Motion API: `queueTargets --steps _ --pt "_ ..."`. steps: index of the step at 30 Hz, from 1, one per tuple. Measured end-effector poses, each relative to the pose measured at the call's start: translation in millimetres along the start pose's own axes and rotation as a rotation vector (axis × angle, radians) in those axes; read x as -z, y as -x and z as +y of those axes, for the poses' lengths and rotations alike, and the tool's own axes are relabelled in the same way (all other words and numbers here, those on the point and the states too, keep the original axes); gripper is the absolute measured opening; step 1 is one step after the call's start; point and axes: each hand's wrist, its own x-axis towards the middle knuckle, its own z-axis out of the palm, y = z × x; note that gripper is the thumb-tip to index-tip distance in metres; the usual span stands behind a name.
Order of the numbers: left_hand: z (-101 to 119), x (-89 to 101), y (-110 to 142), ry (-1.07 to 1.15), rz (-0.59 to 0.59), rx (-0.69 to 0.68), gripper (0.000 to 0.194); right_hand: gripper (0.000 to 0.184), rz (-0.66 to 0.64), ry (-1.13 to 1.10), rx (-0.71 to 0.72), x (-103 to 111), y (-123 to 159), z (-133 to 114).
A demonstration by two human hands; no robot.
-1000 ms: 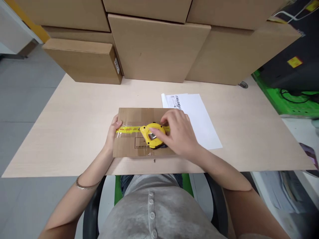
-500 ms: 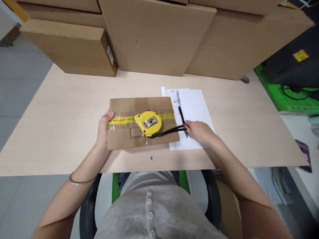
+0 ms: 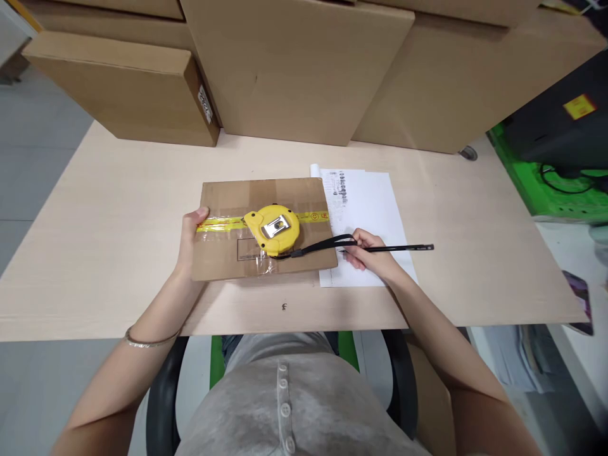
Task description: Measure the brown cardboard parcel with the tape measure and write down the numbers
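Currently the left hand (image 3: 191, 233) grips a taped cardboard box (image 3: 266, 190) while the right hand (image 3: 367, 250) pinches a black pen (image 3: 403, 248).
Just right of the left hand's thumb, yellow tape (image 3: 221, 224) runs across the box; between the hands, a yellow tape measure (image 3: 279, 230) lies on top of it, its black wrist strap (image 3: 325, 244) reaching the right hand's fingers. Under and beyond the right hand, white paper (image 3: 375, 202) rests on the table (image 3: 456, 215).
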Motion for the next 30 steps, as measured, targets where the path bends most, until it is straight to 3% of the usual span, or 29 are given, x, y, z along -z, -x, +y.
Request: queueTargets --steps 4,10,18,30 --pt "-2.5 -0.5 1.8 -0.016 -0.014 0.057 0.058 0.031 0.015 -0.032 -0.004 -0.5 2.0 -3.3" --pt "-4.7 -11.5 5.2 -0.094 -0.018 -0.134 0.048 0.025 0.091 -0.011 0.012 4.1 4.3 2.1" --pt "-5.9 -10.3 6.9 -0.082 -0.029 -0.156 0.056 0.017 0.024 -0.01 -0.027 2.7 1.8 -1.3" --pt "-5.5 -10.0 7.0 -0.091 -0.001 -0.14 0.062 0.02 0.011 -0.004 -0.016 3.5 0.4 0.4"
